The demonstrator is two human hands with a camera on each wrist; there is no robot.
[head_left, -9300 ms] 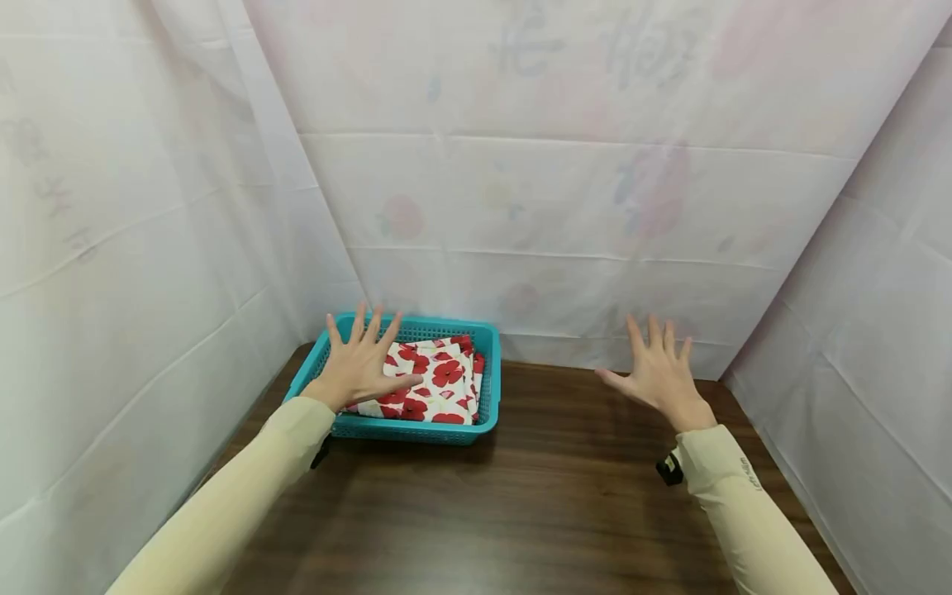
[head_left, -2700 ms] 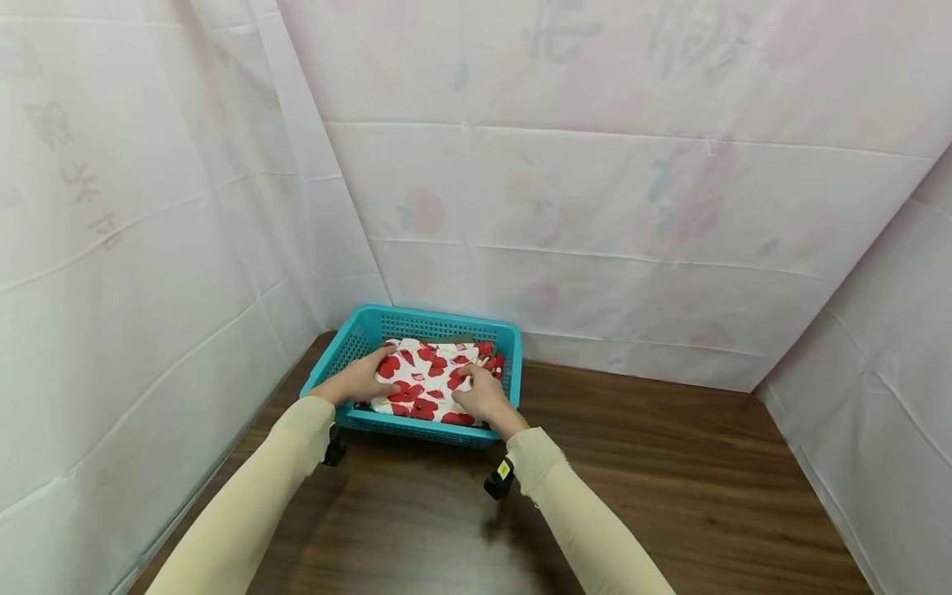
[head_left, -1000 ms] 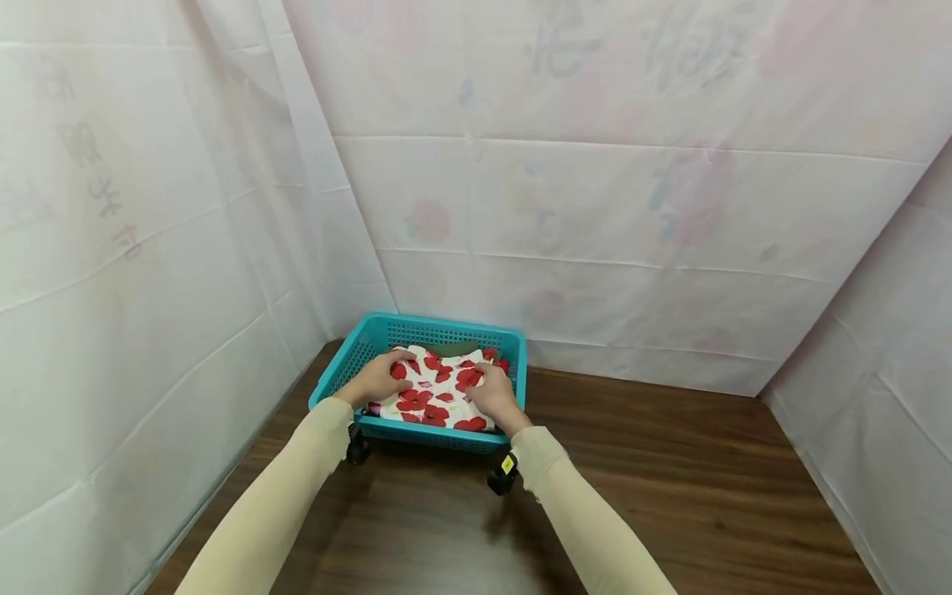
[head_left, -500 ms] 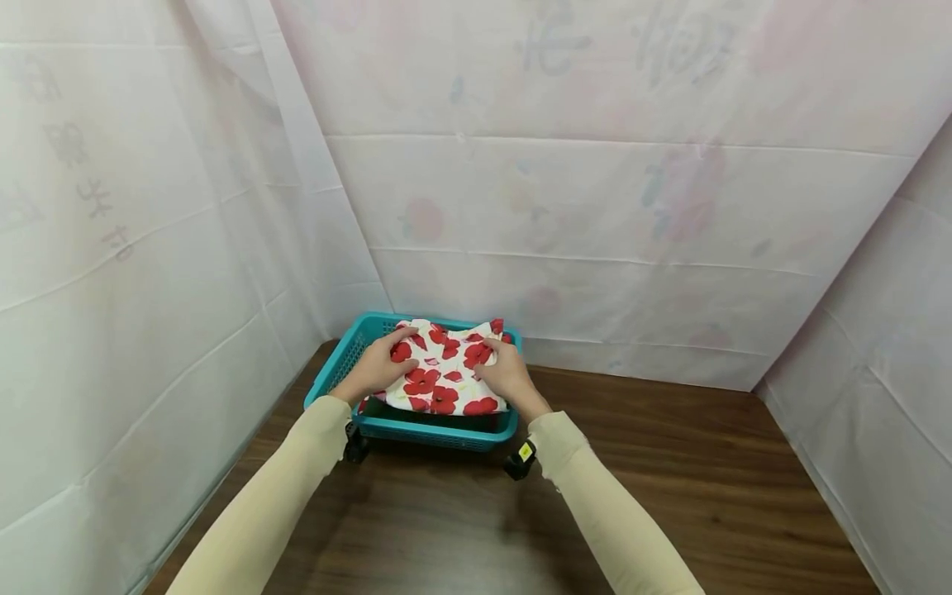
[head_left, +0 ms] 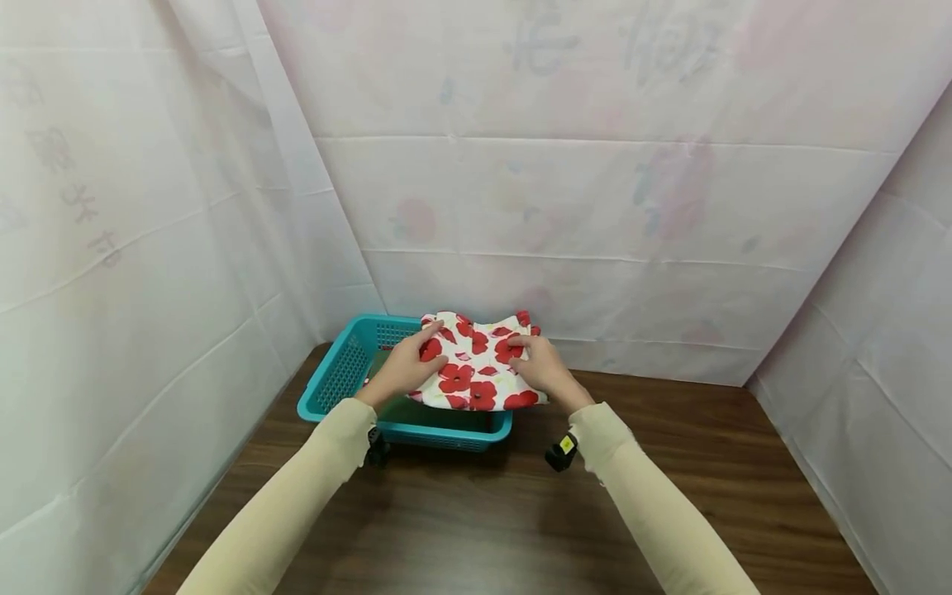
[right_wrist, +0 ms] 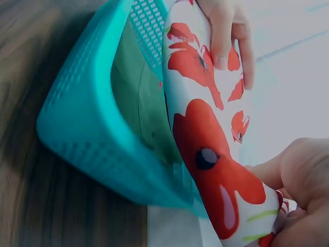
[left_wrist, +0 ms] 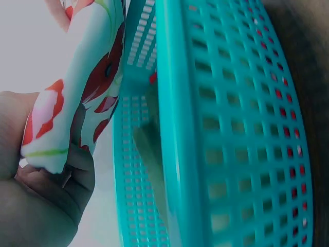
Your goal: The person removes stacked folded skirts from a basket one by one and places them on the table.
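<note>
Between both hands a folded white cloth with red flowers point(head_left: 476, 372) is held up over the right part of a teal plastic basket point(head_left: 439, 436). My left hand point(head_left: 405, 366) grips the cloth's left edge, thumb on top and fingers beneath, as the left wrist view shows. At the opposite edge my right hand point(head_left: 546, 366) pinches the cloth the same way. Inside the basket lies a dark green folded cloth point(right_wrist: 146, 98), with small bits of red showing through the basket's holes. The cloth hides part of the basket's back and right side.
The basket stands on a dark wooden table point(head_left: 476, 512), near its back left corner. White printed sheets hang behind point(head_left: 595, 207) and on both sides. A black camera is strapped at each wrist. Wooden tabletop extends right and front of the basket.
Both hands first hung spread above the table, then took hold of the flowered cloth in the basket. Since then they have lifted it and moved it right, uncovering the green cloth.
</note>
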